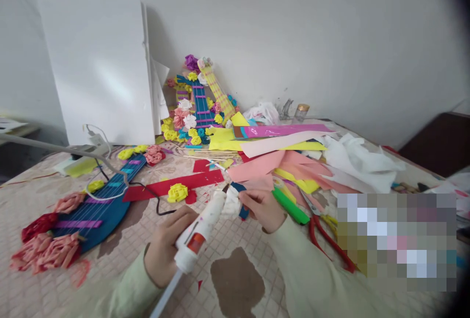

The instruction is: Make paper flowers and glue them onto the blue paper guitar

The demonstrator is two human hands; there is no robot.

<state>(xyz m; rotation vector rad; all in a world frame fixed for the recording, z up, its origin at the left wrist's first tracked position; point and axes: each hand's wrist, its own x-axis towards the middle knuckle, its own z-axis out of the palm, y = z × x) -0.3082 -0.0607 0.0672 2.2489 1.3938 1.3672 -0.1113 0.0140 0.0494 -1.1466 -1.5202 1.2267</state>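
Observation:
My left hand (pixel 167 249) grips a white glue gun (pixel 200 232), its nozzle pointing up and right at a small white paper flower (pixel 232 204). My right hand (pixel 261 208) pinches that flower together with a blue paper piece (pixel 240 189), just above the patterned table top (pixel 238 279). A clear glue stick sticks out of the gun's back end toward me.
A blue paper guitar (pixel 99 207) with pink and red flowers lies at left, a yellow flower (pixel 177 192) and red strip (pixel 176 185) ahead. Coloured paper sheets (pixel 279 159), a green marker (pixel 290 205) and red scissors (pixel 326 239) lie right. A white board (pixel 99 68) leans on the wall.

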